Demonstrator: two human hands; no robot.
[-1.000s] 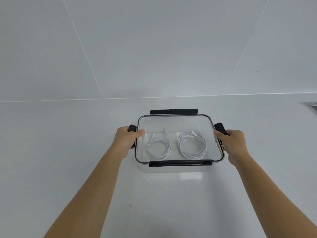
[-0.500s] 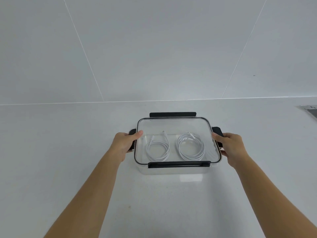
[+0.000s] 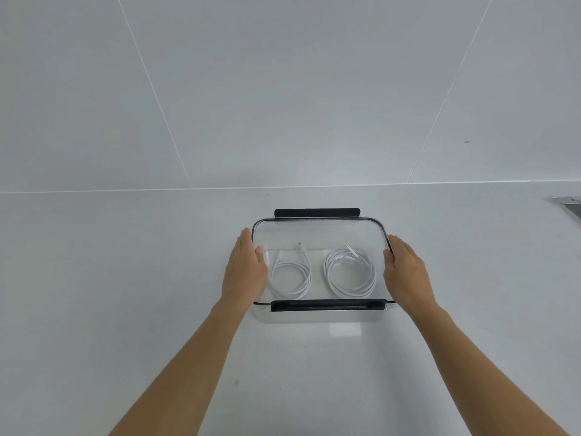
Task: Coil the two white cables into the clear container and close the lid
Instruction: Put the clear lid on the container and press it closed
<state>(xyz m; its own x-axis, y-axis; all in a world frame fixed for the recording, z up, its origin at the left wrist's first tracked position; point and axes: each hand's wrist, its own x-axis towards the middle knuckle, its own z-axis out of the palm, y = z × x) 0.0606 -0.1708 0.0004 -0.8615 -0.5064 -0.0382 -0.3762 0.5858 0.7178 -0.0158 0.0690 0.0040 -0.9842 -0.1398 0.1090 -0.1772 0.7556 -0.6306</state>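
Observation:
The clear container (image 3: 314, 317) stands on the white counter with its clear lid (image 3: 317, 232) on top. Inside lie two white cables, each coiled: one on the left (image 3: 290, 276), one on the right (image 3: 349, 273). A black latch (image 3: 328, 305) is folded down at the front, and another black latch (image 3: 317, 213) sticks out at the back. My left hand (image 3: 245, 272) lies flat against the container's left side, fingers straight. My right hand (image 3: 405, 272) lies flat against the right side in the same way. Both side latches are hidden under my hands.
The white counter (image 3: 125, 294) stretches to both sides and toward me. A tiled white wall (image 3: 283, 89) rises behind the container. A grey metal edge (image 3: 570, 206) shows at the far right.
My hands have gone from gripping the black side latches to lying flat over them, fingers stretched forward. The side latches are no longer visible. The container has stayed in place.

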